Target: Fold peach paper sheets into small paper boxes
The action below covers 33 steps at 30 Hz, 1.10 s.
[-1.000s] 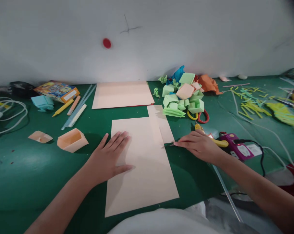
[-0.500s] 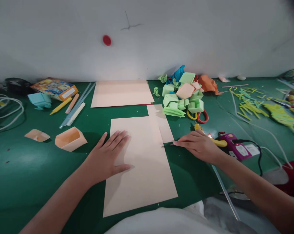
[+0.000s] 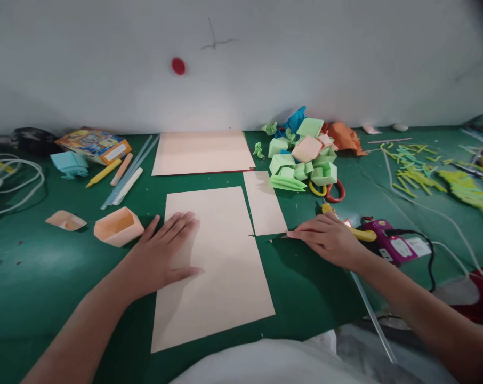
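Atop the large rectangular peach paper sheet on the green table, the left hand lies spread. Right of that sheet, the right hand pinches a thin, pointed grey tool.

Craft workspace: green table, paper sheet, folded paper pieces, scissors.

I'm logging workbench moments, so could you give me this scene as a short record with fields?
Left hand: spread flat on the large peach sheet
Right hand: pinching a thin pointed tool by the small peach sheet
Sheet layout: side by side, narrow gap between
Left side: folded peach paper piece
Right side: purple device
Surface: green table
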Available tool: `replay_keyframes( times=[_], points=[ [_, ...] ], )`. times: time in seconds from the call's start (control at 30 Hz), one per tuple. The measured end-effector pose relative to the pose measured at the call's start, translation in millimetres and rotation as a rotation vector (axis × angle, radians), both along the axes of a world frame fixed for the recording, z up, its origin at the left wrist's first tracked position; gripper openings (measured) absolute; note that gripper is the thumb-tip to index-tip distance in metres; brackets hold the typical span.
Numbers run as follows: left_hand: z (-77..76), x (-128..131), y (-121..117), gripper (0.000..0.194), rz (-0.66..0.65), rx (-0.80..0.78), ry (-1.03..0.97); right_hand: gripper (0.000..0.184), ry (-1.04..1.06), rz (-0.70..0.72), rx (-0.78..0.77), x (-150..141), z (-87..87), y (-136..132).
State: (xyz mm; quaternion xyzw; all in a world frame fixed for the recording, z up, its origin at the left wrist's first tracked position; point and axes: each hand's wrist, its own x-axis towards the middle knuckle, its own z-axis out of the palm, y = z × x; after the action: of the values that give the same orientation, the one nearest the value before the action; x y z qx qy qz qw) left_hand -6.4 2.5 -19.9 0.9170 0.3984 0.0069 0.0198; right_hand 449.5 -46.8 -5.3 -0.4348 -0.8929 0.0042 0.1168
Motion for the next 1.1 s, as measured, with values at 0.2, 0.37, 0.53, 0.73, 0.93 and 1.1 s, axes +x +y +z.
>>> replay_keyframes(
  times=[0.2, 0.37, 0.53, 0.73, 0.93, 1.1],
  points=[
    [2.7, -0.8, 2.2, 0.103, 0.028, -0.045, 0.001, 0.035, -0.003, -0.007, 0.014, -0.7, -1.1, -1.3],
    [7.3, 2.9, 2.2, 0.106, 0.073, -0.099, 0.018, 0.035, 0.029, -0.009, 0.054, -1.8, 0.4, -4.7],
    [11.8, 5.8, 2.7, 0.105, 0.111, -0.146, 0.042, 0.033, 0.065, -0.038, 0.099, -3.0, 3.4, -6.2],
    [9.8, 5.0, 2.7, 0.105, 0.113, -0.141, 0.022, 0.03, 0.079, -0.118, 0.14, -6.0, 4.5, -2.5],
    [9.2, 4.5, 3.5, 0.105, 0.124, -0.159, 0.019, 0.035, 0.039, -0.309, 0.096, -20.3, 4.2, 11.2],
    [12.3, 6.1, 3.5, 0.106, 0.124, -0.196, 0.034, 0.036, -0.021, -0.382, 0.065, -29.7, 5.6, 19.9]
  ],
)
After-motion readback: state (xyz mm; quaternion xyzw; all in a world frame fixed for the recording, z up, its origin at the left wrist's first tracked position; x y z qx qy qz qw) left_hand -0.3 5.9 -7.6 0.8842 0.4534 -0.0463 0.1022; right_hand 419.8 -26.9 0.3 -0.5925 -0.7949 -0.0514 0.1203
